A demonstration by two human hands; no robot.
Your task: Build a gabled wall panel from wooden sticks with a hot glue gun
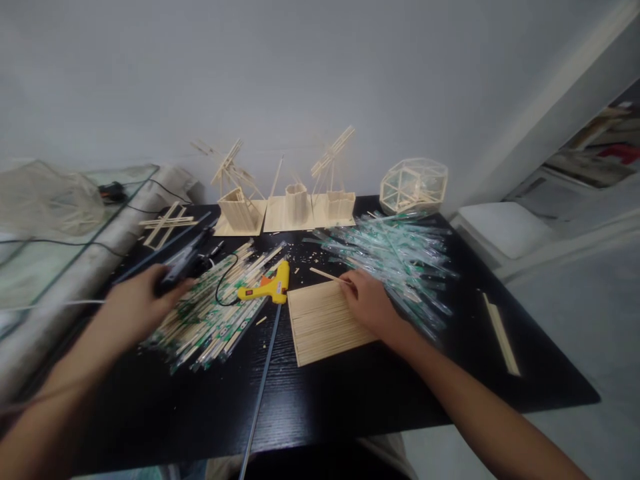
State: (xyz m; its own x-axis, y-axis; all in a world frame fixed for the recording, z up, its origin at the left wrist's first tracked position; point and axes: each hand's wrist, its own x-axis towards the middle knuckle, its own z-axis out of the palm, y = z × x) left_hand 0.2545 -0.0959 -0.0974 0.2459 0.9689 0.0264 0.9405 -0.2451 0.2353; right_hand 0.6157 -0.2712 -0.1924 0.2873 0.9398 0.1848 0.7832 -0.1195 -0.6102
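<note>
My left hand point(143, 297) is closed around a dark tool point(184, 261) at the left side of the table; blur hides its exact kind. My right hand point(369, 300) pinches a thin wooden stick point(327, 274) over the far right part of a flat panel point(325, 323) made of sticks laid side by side. Left of the panel lies a yellow glue gun point(270, 287), with a long glue stick point(265, 373) running from it past the table's front edge.
Wrapped chopsticks point(227, 327) lie on the left, and a heap of clear wrappers point(400, 257) on the right. Stick models point(297, 203) and a faceted stick frame point(414, 187) stand at the back of the black table point(210, 413). Loose sticks point(501, 333) lie far right.
</note>
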